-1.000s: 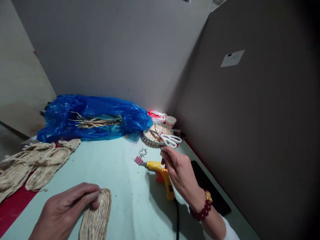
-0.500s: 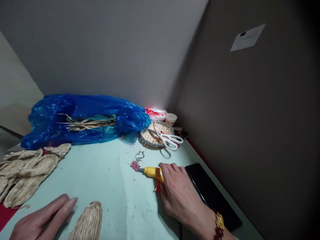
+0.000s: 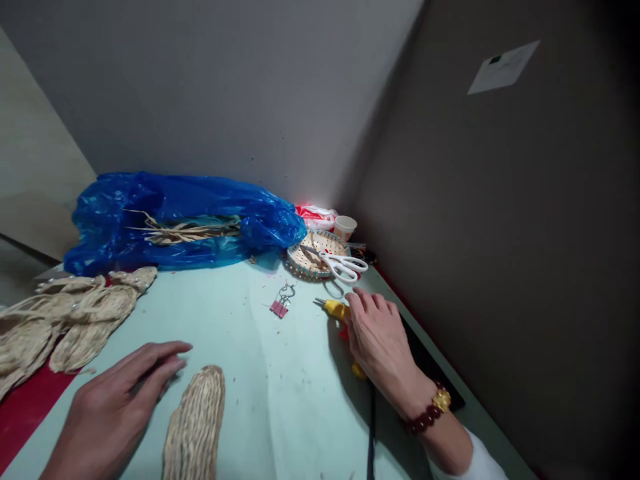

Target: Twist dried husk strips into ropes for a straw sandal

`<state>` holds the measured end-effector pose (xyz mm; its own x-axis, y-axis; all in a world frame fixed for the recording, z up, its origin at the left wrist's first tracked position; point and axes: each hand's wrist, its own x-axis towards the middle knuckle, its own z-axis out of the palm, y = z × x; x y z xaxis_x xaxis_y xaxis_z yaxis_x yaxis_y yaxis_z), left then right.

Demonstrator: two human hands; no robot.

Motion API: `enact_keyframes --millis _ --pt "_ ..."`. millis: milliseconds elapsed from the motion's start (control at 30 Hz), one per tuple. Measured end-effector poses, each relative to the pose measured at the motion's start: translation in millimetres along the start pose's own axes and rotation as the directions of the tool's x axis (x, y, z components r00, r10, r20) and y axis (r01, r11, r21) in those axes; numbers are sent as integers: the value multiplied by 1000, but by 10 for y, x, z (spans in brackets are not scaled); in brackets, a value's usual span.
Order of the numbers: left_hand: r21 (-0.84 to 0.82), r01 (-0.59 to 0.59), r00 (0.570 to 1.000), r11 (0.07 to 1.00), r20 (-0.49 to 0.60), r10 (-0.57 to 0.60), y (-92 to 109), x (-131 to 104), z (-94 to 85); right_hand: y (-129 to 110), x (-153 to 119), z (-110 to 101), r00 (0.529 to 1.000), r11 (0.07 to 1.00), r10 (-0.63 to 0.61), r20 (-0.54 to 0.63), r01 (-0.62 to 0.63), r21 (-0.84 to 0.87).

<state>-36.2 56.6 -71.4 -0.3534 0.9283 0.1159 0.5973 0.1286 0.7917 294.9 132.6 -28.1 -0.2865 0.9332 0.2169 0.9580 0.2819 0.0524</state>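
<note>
My right hand [image 3: 377, 330] is wrapped over a yellow hot glue gun [image 3: 335, 308], whose metal tip points left. The gun's red trigger shows below the fingers, and a black cord [image 3: 371, 427] runs toward me. My left hand [image 3: 125, 393] rests above the table at the lower left, fingers loosely stretched and nothing in them. Just right of it lies a woven straw sole [image 3: 197, 427], cut off by the bottom edge. A pink binder clip [image 3: 279, 309] sits on the table, left of the gun's tip.
Woven straw sandals [image 3: 95, 320] lie at the left. A blue plastic bag [image 3: 210, 193] with straw strips stands at the back, beside a small basket [image 3: 305, 270] with white-handled scissors [image 3: 345, 267] on it and a paper cup [image 3: 345, 227]. A black tablet-like slab [image 3: 425, 360] lies by the right wall.
My right hand has drawn the glue gun away from the binder clip, to the right. My left hand has come further into view, its fingers more stretched. The view has shifted a little.
</note>
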Motion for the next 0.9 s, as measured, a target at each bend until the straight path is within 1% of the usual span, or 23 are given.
enact_keyframes --millis 67,100,167,200,267,300,400,433,467,533,567,600,633,667,700,733,767,800,833,867,900 --pt "-24 -30 996 999 89 32 110 -60 -10 -81 -65 3 995 994 -101 11 101 39" --pt "-42 -56 992 998 115 60 164 -90 -16 -133 -104 22 985 984 -170 24 168 62" --pt "-61 -114 987 992 111 120 258 -136 -32 -248 -185 96 949 945 -311 57 302 122" --pt "-46 -136 985 990 101 140 293 -150 -42 -304 -226 145 929 925 -361 77 346 154" --pt "14 -157 984 988 86 155 331 -153 -63 -407 -314 239 906 898 -407 118 374 229" --pt "70 -157 983 985 106 149 334 -146 -74 -454 -367 270 899 889 -417 136 372 267" --pt "241 -169 964 956 240 110 303 -131 -101 -593 -583 255 872 852 -463 158 388 350" --pt "279 -184 952 942 290 100 289 -137 -105 -639 -666 218 854 826 -499 149 416 381" --pt "304 -201 938 931 335 93 279 -151 -105 -679 -741 173 823 786 -552 136 458 415" --pt "316 -222 919 922 385 90 271 -194 -96 -729 -825 89 733 663 -675 82 554 503" --pt "310 -226 912 924 401 89 274 -219 -89 -732 -817 62 695 612 -716 59 585 531" --pt "295 -226 907 928 410 91 278 -241 -81 -719 -774 50 693 603 -719 47 589 539" --pt "270 -223 906 937 413 96 284 -258 -73 -695 -703 54 726 642 -685 60 564 520" --pt "246 -215 907 945 410 100 289 -268 -67 -665 -618 70 792 722 -604 83 500 479" --pt "224 -206 908 952 407 100 292 -270 -63 -641 -535 96 871 817 -478 111 396 419" --pt "207 -195 908 959 407 97 292 -264 -60 -630 -472 124 904 855 -411 116 339 392" --pt "189 -184 909 965 407 93 289 -252 -60 -640 -442 150 913 866 -391 118 322 382" --pt "162 -171 907 972 412 91 283 -236 -61 -671 -450 167 907 862 -403 118 333 382" --pt "128 -156 903 979 421 89 274 -217 -64 -720 -492 174 890 844 -440 115 367 391" --pt "88 -140 897 986 433 89 262 -197 -68 -778 -555 170 854 803 -511 103 430 413" --pt "42 -122 890 992 447 91 248 -180 -74 -833 -622 157 781 711 -623 50 537 454"
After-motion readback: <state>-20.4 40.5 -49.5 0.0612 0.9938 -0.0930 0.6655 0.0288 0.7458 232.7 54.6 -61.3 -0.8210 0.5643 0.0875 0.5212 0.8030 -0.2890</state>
